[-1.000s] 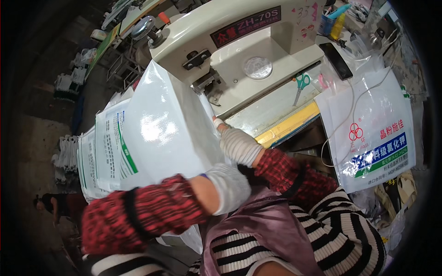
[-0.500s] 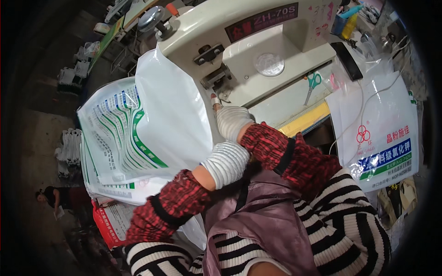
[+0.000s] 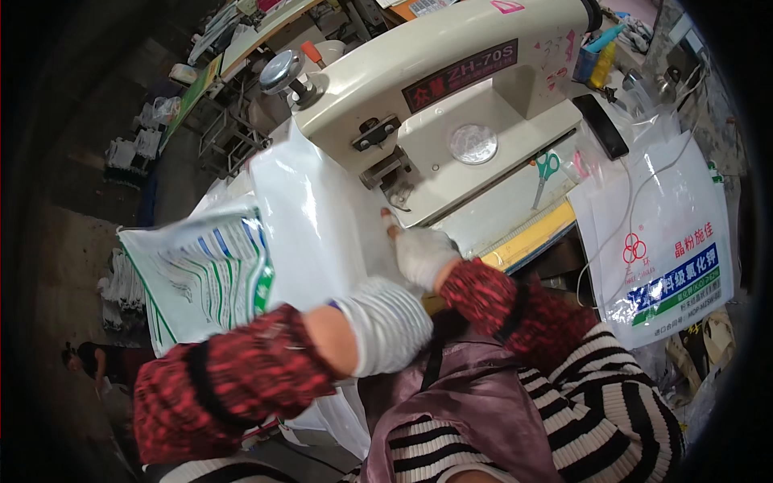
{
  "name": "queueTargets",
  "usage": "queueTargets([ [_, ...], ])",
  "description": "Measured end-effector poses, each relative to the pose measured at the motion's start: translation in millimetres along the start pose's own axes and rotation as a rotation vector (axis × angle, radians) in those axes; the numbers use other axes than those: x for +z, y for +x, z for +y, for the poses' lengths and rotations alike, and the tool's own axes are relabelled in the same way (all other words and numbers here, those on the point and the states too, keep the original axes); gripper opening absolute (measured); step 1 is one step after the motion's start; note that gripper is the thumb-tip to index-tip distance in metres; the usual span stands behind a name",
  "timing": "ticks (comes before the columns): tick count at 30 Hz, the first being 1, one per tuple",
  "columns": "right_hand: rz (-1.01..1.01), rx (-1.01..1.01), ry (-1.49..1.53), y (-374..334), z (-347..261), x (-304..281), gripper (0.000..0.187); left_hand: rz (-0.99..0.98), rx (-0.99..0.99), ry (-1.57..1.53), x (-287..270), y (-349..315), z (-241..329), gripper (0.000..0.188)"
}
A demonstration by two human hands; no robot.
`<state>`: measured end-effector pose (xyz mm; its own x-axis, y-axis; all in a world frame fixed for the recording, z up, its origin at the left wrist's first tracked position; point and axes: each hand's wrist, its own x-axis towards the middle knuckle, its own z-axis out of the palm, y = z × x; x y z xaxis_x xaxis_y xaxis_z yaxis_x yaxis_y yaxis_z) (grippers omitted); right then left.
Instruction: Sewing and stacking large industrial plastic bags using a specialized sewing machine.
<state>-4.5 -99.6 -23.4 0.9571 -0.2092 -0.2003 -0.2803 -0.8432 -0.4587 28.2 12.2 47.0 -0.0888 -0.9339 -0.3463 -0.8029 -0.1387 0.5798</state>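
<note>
A cream sewing machine (image 3: 362,88) spans the far side, its presser foot (image 3: 398,193) just beyond my hands. A white woven plastic bag (image 3: 298,193) with green and blue print is spread to the left of it and bends down toward my lap. My right hand (image 3: 423,256), in a white glove with bare fingertips, closes on the bag's right edge below the presser foot, one finger or thumb extended. My left hand (image 3: 385,326), in a ribbed white glove, is against the bag nearer to me. Its fingers are hidden.
Green-handled scissors (image 3: 546,167), a black oblong object (image 3: 600,127) and a clear round disc (image 3: 474,143) lie on the machine and its table. Another printed bag (image 3: 660,241) hangs at the right with a cable across it. A person (image 3: 88,362) is at the far left.
My left forearm has swung outward to the left, and its hand is slightly lower. The bag has shifted and its printed part folded lower. My right hand has moved slightly nearer to me.
</note>
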Motion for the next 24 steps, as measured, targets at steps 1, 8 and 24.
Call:
queueTargets([
  [1, -0.007, 0.018, -0.039, 11, 5, -5, 0.064, -0.304, -0.095, 0.483, -12, -5, 44, 0.021],
  [8, -0.063, -0.046, 0.054, 11, 14, -3, 0.065, 0.212, -0.571, -0.632, 78, 0, -38, 0.028],
  [24, -0.234, -0.051, 1.381, -68, 19, 41, 0.031, -0.023, -0.799, 0.310, 31, -21, -77, 0.047],
])
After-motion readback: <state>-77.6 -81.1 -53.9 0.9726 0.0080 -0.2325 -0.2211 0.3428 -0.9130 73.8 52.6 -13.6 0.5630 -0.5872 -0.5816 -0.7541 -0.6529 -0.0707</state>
